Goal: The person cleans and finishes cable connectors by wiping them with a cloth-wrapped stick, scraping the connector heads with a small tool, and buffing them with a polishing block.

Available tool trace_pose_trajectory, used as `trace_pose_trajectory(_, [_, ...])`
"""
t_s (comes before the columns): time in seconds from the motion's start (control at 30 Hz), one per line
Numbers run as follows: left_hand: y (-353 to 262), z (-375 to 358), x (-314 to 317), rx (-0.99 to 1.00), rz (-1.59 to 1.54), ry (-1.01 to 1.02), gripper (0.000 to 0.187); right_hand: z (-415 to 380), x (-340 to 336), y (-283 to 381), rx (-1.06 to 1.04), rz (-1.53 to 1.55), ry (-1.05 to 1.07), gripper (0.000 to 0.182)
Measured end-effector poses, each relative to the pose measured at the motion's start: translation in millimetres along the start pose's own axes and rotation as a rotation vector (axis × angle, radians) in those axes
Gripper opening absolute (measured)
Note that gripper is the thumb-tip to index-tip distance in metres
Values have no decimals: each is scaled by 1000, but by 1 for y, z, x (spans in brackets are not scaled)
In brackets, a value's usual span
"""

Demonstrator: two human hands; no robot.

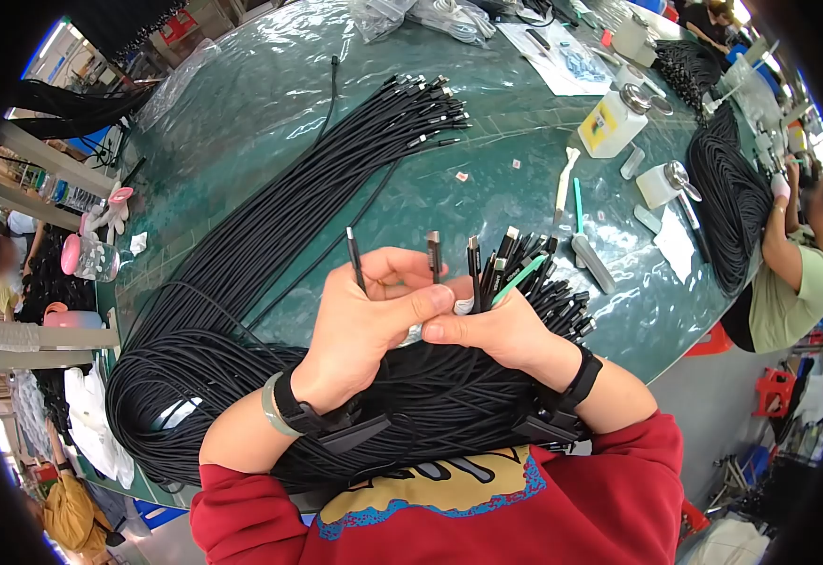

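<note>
My left hand (364, 315) is closed on black cables; one thin connector (353, 247) stands up between its fingers and another plug (434, 252) rises by its thumb and fingertips. Close beside it, my right hand (501, 330) is closed around black cable ends (474, 264) and a light green stick (521, 279). Many more connector ends (562, 306) fan out behind and to the right of this hand. A large looped bundle of black cables (242, 245) lies under both forearms and runs up to its plugs (421, 108).
On the green table (355, 202) stand two white bottles with metal caps (613, 122) (663, 184). A green-handled brush (579, 202) and grey tool lie nearer. Another cable coil (722, 202) is at the right, near a person (797, 282). A clear jar (91, 256) is at the left.
</note>
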State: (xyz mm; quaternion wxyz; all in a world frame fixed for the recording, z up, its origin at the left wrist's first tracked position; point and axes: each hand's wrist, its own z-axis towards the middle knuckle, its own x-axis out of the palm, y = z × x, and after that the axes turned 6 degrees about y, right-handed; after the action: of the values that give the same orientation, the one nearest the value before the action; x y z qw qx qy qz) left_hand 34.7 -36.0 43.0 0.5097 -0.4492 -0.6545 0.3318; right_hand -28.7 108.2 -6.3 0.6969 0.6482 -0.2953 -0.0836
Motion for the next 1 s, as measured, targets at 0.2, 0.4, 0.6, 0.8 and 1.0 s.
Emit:
trace_pose_trajectory(0.2, [2, -1, 2, 83, -7, -90, 17, -3, 0, 11, 180, 69, -11, 20])
trace_pose_trajectory(0.4, [4, 0, 1, 138, 56, -118, 18, -5, -4, 6, 90, 130, 67, 16])
trace_pose_trajectory(0.6, [1, -3, 3, 84, 60, -101, 19, -4, -2, 9, 147, 65, -2, 17])
trace_pose_trajectory(0.8, [1, -2, 4, 83, 41, -91, 20, -1, -1, 11, 162, 9, -41, 21])
trace_pose_trajectory(1.0, [1, -2, 5, 85, 19, -95, 21, -1, -2, 8, 156, 19, -48, 21])
